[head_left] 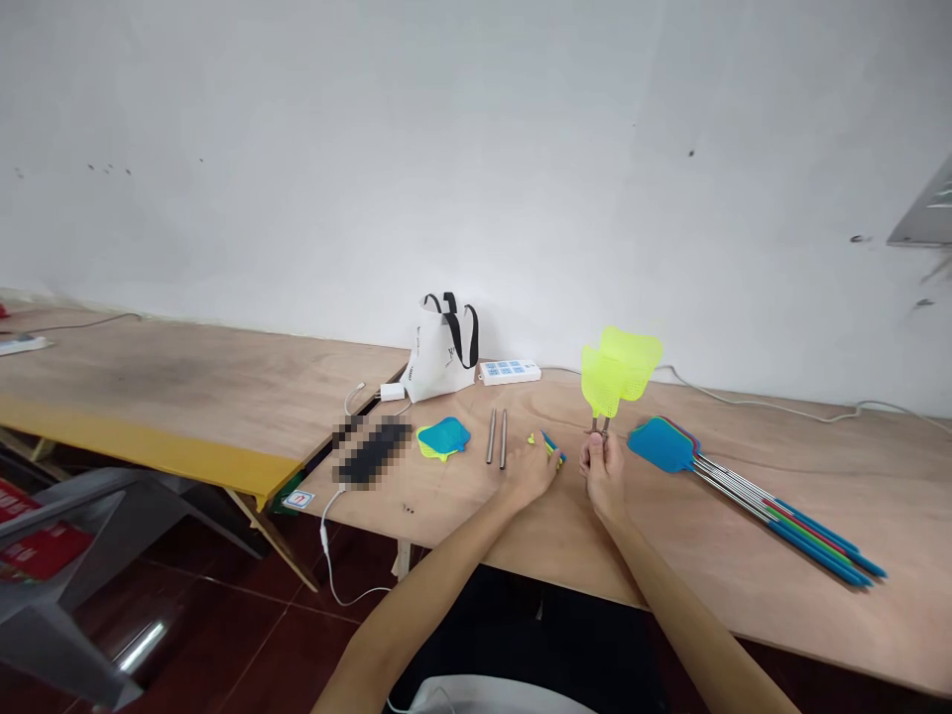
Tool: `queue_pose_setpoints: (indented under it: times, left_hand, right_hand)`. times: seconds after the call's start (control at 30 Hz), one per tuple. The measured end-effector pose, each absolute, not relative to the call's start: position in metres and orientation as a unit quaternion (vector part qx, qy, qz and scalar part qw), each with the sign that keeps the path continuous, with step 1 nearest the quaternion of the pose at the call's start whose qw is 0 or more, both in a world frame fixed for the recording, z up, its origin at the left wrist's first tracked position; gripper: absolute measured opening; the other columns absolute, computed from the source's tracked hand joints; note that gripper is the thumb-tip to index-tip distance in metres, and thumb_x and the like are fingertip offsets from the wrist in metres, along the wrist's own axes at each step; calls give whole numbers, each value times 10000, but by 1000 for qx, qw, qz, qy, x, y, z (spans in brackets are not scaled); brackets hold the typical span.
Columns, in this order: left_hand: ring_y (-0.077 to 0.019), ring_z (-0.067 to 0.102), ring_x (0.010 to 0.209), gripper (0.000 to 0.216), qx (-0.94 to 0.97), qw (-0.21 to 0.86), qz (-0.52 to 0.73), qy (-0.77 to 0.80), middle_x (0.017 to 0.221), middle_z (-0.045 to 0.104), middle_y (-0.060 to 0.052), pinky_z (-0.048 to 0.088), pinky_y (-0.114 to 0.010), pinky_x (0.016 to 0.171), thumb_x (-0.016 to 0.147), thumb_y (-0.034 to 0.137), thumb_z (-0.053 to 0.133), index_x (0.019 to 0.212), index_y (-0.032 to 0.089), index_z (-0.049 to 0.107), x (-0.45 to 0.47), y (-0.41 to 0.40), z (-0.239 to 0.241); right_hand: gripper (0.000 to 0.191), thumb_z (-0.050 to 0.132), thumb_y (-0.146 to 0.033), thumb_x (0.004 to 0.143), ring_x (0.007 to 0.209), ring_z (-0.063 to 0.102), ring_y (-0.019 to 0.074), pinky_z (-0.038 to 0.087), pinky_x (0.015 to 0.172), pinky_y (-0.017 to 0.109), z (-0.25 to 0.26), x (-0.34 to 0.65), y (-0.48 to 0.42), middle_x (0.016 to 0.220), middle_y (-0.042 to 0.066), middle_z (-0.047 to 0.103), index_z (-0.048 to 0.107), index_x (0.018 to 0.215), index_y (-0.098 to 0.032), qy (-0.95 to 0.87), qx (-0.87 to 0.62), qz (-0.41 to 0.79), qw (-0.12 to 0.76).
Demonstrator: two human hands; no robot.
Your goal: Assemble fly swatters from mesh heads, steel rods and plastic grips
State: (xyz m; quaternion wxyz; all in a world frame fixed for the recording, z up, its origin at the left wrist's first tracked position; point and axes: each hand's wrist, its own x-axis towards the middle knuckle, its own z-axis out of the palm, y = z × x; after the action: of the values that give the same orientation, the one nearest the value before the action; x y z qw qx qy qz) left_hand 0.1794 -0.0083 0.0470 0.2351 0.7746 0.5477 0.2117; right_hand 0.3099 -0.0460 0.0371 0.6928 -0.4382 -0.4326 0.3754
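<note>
My right hand (604,466) is closed round the short metal stems of two neon-yellow fly-swatter heads (619,371), holding them upright above the plywood table (476,496). My left hand (532,466) rests on the table just to the left, fingers curled over small blue and yellow handle pieces (551,446). Two bare metal rods (497,437) lie side by side left of that hand. Further left lie loose swatter heads, blue on yellow (443,436).
A bundle of finished swatters (744,486) with blue, red and green handles lies at the right. A white bag with black straps (442,347), a white power strip (510,371), a charger with cable (392,392) and a dark blurred device (372,451) sit toward the back and left.
</note>
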Motion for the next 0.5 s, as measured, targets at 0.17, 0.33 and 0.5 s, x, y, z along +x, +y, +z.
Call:
queue_pose_setpoints:
  times: [0.17,0.33,0.5]
  left_hand:
    - [-389,597,1205,523,813,96,163,551,1308,622,-242,443,-509,988,1021,472,451,1386,100,494,183,-7,38]
    - [-342,557,1252,501,848,34,159,504,1380,605,-152,409,-530,1027,1060,481,335,1495,258,443,188,2,29]
    - [-353,551,1247,504,881,33,160,444,1349,622,-156,420,-509,1025,1042,524,373,1421,234,537,195,8,26]
  right_hand:
    - [442,608,-692,872,446,304,73,250,389,192,49,311,-48,581,-105,386,553,944,-260,-444,-437,336,707]
    - [445,603,-699,876,398,272,51,206,357,179,65,309,-58,559,-105,356,560,921,-259,-461,-427,385,676]
    - [406,636,-666,867,373,297,45,187,328,176,73,310,-64,609,-94,442,555,976,-283,-479,-396,447,643]
